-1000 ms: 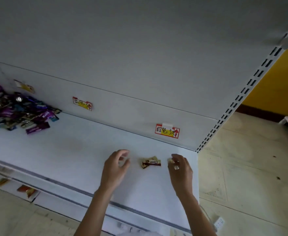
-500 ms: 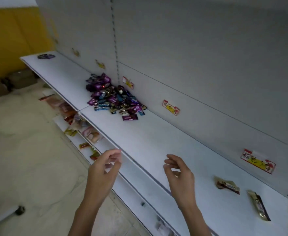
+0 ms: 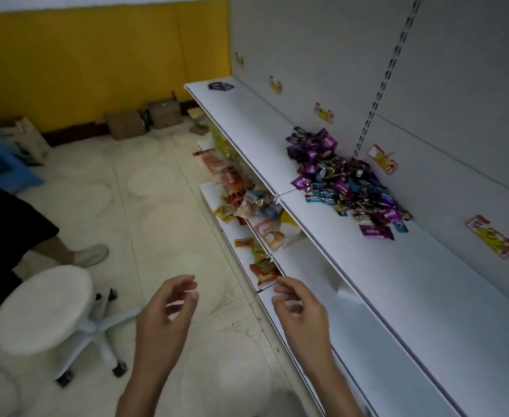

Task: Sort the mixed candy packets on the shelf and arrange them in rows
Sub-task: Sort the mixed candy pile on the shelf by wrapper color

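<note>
A heap of mixed candy packets (image 3: 346,182), purple, blue and dark, lies on the white shelf (image 3: 397,281) against its back panel. One purple packet (image 3: 376,231) sits loose at the near edge of the heap. A single dark packet (image 3: 220,86) lies at the shelf's far end. My left hand (image 3: 164,323) hangs over the floor, fingers loosely curled, holding nothing. My right hand (image 3: 302,317) hovers before the lower shelf's front edge, fingers relaxed and empty. Both hands are well short of the heap.
Yellow and red labels (image 3: 495,239) are stuck along the back panel. The lower shelf (image 3: 307,266) holds assorted snack bags (image 3: 247,203). A white wheeled stool (image 3: 44,311) stands on the floor at left, beside another person's leg and shoe (image 3: 90,254). Cardboard boxes (image 3: 145,120) sit by the yellow wall.
The view has swung left, from the shelf's right end toward the heap. My right hand let go of a gold packet there. Both hands came away from the shelf, empty.
</note>
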